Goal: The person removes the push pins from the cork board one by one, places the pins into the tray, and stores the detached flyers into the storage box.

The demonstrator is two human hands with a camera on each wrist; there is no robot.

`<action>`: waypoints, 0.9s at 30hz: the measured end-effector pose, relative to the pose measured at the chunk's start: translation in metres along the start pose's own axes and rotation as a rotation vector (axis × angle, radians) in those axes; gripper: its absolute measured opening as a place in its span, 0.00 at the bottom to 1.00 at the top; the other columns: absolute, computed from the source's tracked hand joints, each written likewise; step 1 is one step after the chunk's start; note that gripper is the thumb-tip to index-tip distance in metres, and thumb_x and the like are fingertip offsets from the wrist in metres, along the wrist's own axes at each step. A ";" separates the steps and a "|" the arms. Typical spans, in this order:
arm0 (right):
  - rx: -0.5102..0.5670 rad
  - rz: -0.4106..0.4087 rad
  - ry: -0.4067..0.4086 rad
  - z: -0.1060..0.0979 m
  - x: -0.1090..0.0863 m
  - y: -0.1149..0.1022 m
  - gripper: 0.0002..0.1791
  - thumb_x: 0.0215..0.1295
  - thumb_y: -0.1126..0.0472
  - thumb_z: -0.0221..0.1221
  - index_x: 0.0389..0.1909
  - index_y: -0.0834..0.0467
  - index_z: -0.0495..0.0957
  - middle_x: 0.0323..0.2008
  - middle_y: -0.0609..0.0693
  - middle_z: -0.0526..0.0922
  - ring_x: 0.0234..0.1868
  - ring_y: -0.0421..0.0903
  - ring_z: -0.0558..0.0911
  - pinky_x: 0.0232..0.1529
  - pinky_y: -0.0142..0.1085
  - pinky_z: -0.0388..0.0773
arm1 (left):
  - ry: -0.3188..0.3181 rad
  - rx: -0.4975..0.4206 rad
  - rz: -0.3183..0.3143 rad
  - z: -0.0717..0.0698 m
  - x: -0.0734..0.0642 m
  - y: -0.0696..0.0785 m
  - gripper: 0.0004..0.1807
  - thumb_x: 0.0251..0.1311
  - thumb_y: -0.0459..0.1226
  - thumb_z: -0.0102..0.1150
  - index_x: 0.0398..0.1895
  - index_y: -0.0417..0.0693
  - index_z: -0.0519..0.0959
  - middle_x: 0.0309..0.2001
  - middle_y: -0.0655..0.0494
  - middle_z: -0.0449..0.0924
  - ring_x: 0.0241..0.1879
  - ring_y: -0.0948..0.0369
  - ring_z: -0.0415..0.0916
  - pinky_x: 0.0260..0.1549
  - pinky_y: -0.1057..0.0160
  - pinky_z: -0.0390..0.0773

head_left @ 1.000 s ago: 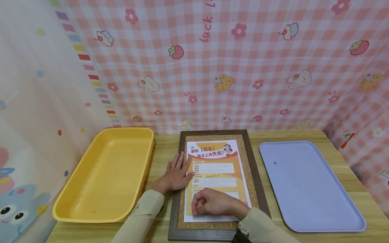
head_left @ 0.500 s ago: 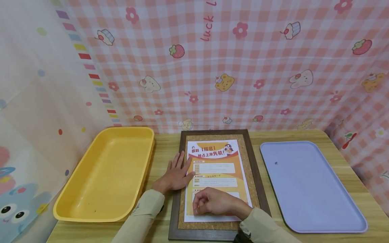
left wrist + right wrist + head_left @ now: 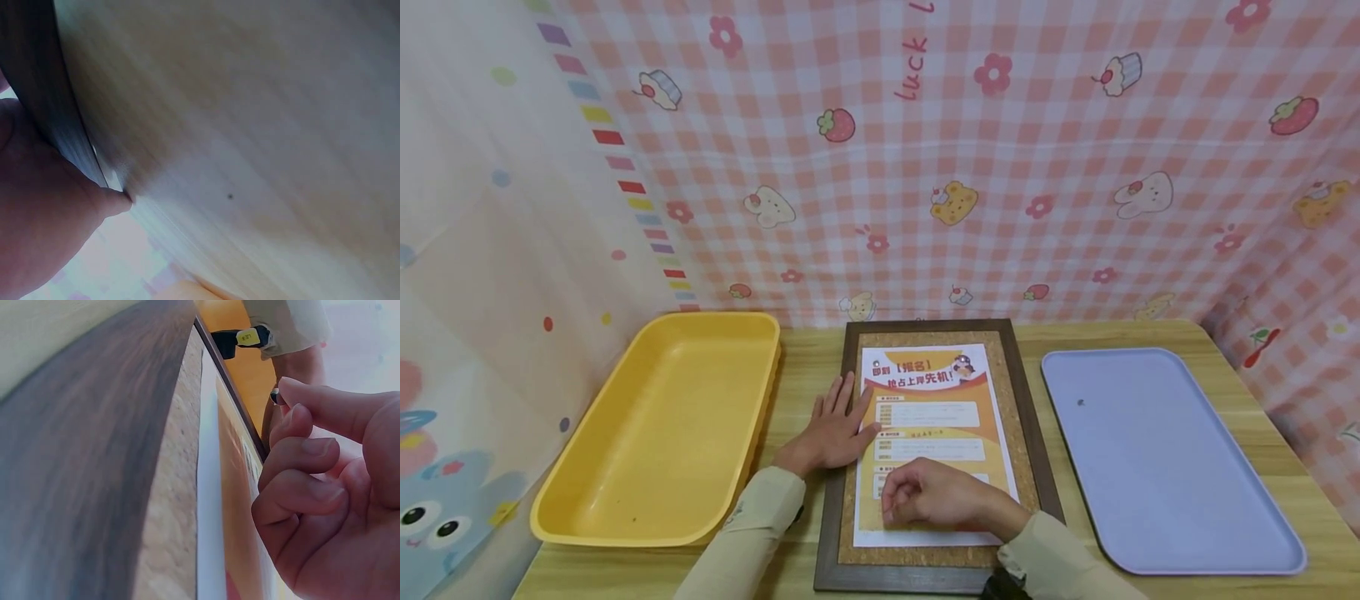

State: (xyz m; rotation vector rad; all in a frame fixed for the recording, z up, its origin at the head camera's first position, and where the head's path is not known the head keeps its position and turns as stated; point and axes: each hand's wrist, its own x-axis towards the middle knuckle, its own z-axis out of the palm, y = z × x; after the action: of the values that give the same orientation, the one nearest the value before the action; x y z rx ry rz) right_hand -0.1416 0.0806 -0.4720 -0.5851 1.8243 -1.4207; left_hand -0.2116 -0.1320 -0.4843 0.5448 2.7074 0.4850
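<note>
An orange-and-white printed poster (image 3: 928, 412) lies on a cork board (image 3: 887, 556) with a dark wooden frame (image 3: 1033, 425). Silvery thumbtacks show at both of its top corners. My left hand (image 3: 833, 432) is spread over the frame's left side, its fingers straight and touching the poster's left edge. Above the poster's lower left part is my right hand (image 3: 936, 496). In the right wrist view, its thumb and index finger pinch a small shiny thumbtack (image 3: 274, 395), mostly hidden by the fingertips, while the other fingers curl in.
A deep yellow tray (image 3: 767, 400) stands on the wooden table (image 3: 805, 358) at the left. To the right lies a shallow lilac tray (image 3: 1180, 475) with one small dark-silver piece (image 3: 1080, 402) in it. A pink checked cloth (image 3: 880, 167) hangs behind.
My right hand has shifted slightly up and to the right over the poster, still pinching. The left hand keeps its place.
</note>
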 end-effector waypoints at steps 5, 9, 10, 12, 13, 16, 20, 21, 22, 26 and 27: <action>-0.026 0.003 0.012 -0.005 -0.002 -0.001 0.02 0.61 0.69 0.63 0.33 0.61 0.83 0.19 0.47 0.77 0.18 0.38 0.67 0.23 0.29 0.64 | -0.017 -0.008 -0.016 0.001 0.002 -0.002 0.39 0.75 0.56 0.33 0.81 0.53 0.37 0.79 0.44 0.20 0.77 0.47 0.18 0.72 0.40 0.30; -0.046 -0.005 0.019 -0.006 -0.003 -0.001 0.01 0.62 0.68 0.63 0.33 0.62 0.82 0.18 0.46 0.75 0.18 0.38 0.67 0.23 0.29 0.63 | -0.011 -0.020 -0.008 0.000 0.001 -0.001 0.39 0.76 0.55 0.35 0.81 0.51 0.39 0.79 0.43 0.21 0.77 0.46 0.19 0.72 0.39 0.30; -0.054 -0.008 0.022 -0.007 -0.003 -0.001 0.02 0.62 0.67 0.64 0.33 0.62 0.82 0.18 0.46 0.75 0.18 0.38 0.67 0.23 0.29 0.63 | -0.009 -0.020 -0.006 0.000 0.001 -0.001 0.38 0.76 0.55 0.35 0.81 0.51 0.39 0.79 0.42 0.22 0.78 0.46 0.19 0.72 0.39 0.31; -0.071 -0.016 0.027 -0.008 -0.004 -0.001 0.03 0.63 0.65 0.64 0.33 0.62 0.83 0.18 0.45 0.75 0.18 0.37 0.67 0.23 0.29 0.63 | 0.000 -0.017 -0.001 -0.001 -0.001 0.000 0.38 0.76 0.54 0.35 0.81 0.49 0.41 0.79 0.41 0.24 0.78 0.45 0.21 0.72 0.38 0.33; -0.080 -0.022 0.029 -0.009 -0.005 -0.002 0.04 0.63 0.65 0.65 0.33 0.62 0.83 0.18 0.45 0.76 0.18 0.37 0.67 0.23 0.28 0.64 | 0.003 -0.013 -0.002 -0.001 -0.001 0.001 0.38 0.76 0.54 0.35 0.81 0.49 0.42 0.79 0.41 0.25 0.78 0.45 0.22 0.72 0.38 0.34; -0.088 -0.031 0.041 -0.012 -0.006 -0.003 0.03 0.62 0.65 0.64 0.33 0.62 0.83 0.18 0.45 0.77 0.18 0.37 0.68 0.22 0.28 0.64 | -0.003 0.003 -0.012 -0.001 -0.001 0.001 0.38 0.76 0.55 0.33 0.81 0.50 0.41 0.79 0.42 0.25 0.78 0.46 0.23 0.73 0.39 0.35; -0.062 -0.025 0.059 -0.017 -0.008 -0.007 0.02 0.62 0.68 0.63 0.33 0.64 0.82 0.19 0.46 0.77 0.18 0.37 0.67 0.22 0.28 0.63 | -0.006 -0.004 -0.009 -0.001 -0.001 0.001 0.38 0.76 0.55 0.34 0.81 0.50 0.41 0.79 0.42 0.24 0.78 0.46 0.22 0.72 0.38 0.33; -0.059 -0.022 0.063 -0.018 -0.008 -0.008 0.02 0.62 0.68 0.63 0.33 0.64 0.82 0.19 0.46 0.76 0.18 0.38 0.66 0.21 0.29 0.63 | -0.007 -0.008 -0.006 -0.001 -0.001 0.001 0.38 0.76 0.54 0.35 0.81 0.50 0.41 0.79 0.42 0.24 0.78 0.46 0.21 0.72 0.38 0.33; -0.053 -0.020 0.065 -0.019 -0.009 -0.009 0.02 0.63 0.68 0.63 0.33 0.64 0.82 0.18 0.46 0.76 0.17 0.38 0.66 0.21 0.29 0.63 | -0.008 -0.012 -0.005 -0.001 -0.001 0.000 0.38 0.76 0.54 0.35 0.81 0.50 0.41 0.79 0.42 0.24 0.78 0.46 0.21 0.72 0.38 0.32; -0.050 -0.016 0.070 -0.020 -0.010 -0.010 0.03 0.63 0.67 0.63 0.33 0.65 0.82 0.18 0.46 0.75 0.17 0.38 0.65 0.21 0.29 0.62 | -0.008 -0.008 -0.006 0.001 0.000 -0.001 0.38 0.76 0.54 0.35 0.81 0.50 0.40 0.79 0.42 0.23 0.78 0.46 0.20 0.72 0.38 0.31; -0.053 -0.018 0.073 -0.020 -0.010 -0.010 0.03 0.63 0.67 0.63 0.33 0.64 0.82 0.18 0.47 0.75 0.17 0.38 0.65 0.21 0.29 0.62 | -0.004 -0.007 -0.004 0.001 0.000 -0.001 0.38 0.76 0.54 0.35 0.81 0.50 0.41 0.79 0.42 0.24 0.78 0.46 0.21 0.72 0.38 0.32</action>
State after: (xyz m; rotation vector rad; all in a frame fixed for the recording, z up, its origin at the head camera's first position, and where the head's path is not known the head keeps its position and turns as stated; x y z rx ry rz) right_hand -0.1517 0.0976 -0.4578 -0.5846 1.9238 -1.4254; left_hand -0.2117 -0.1325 -0.4854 0.5378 2.7019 0.4917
